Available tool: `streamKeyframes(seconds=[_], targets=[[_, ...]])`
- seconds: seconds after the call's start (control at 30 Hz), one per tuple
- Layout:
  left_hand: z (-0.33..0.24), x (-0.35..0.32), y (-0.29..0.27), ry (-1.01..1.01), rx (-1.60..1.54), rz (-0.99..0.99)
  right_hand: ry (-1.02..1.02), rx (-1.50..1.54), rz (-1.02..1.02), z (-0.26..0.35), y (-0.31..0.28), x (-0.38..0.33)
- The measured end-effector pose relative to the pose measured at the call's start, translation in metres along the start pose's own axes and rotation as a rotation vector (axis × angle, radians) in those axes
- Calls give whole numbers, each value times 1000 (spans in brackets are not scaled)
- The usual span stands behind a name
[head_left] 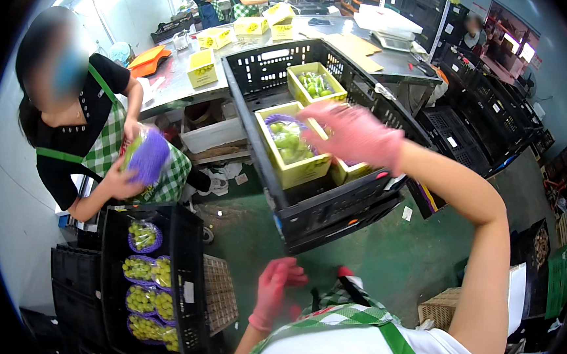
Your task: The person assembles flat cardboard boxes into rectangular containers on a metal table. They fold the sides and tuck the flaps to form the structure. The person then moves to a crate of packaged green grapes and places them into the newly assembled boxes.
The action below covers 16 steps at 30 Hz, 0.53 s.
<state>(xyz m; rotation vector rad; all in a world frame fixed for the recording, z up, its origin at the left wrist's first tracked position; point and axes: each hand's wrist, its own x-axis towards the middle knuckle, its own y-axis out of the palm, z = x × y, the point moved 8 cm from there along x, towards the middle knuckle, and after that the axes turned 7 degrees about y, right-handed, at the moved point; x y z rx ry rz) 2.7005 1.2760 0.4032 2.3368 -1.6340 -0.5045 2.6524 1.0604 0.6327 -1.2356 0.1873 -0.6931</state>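
My right hand (pixel 359 133), in a pink glove, reaches over a black plastic crate (pixel 324 213) with its fingers stretched out, slightly blurred. It is above the near yellow carton (pixel 290 171), which holds green grapes (pixel 288 141) in a purple net sleeve. Another yellow carton (pixel 316 80) with bagged green grapes stands farther back in the crate. Beneath my right hand a third carton (pixel 345 171) is partly covered. My left hand (pixel 279 288), also gloved, hangs low in front of my apron, fingers apart and holding nothing.
A co-worker (pixel 99 131) at the left holds a purple-sleeved bunch (pixel 147 157). Below, a black crate (pixel 191 269) contains several bagged bunches. Yellow boxes (pixel 202 69) and a scale (pixel 391 43) sit on the metal table (pixel 239 62). Black crates (pixel 457 136) line the right side.
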Motion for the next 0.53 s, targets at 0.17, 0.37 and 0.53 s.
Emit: streamKeyframes(seconds=[0.17, 0.37, 0.53], targets=[[49, 35, 61, -138, 146, -71, 519, 152, -57, -232, -74, -41], [153, 76, 167, -238, -309, -284, 413, 297, 55, -407, -68, -93], [211, 104, 151, -213, -384, -762, 271, 298, 317, -469, -32, -104]])
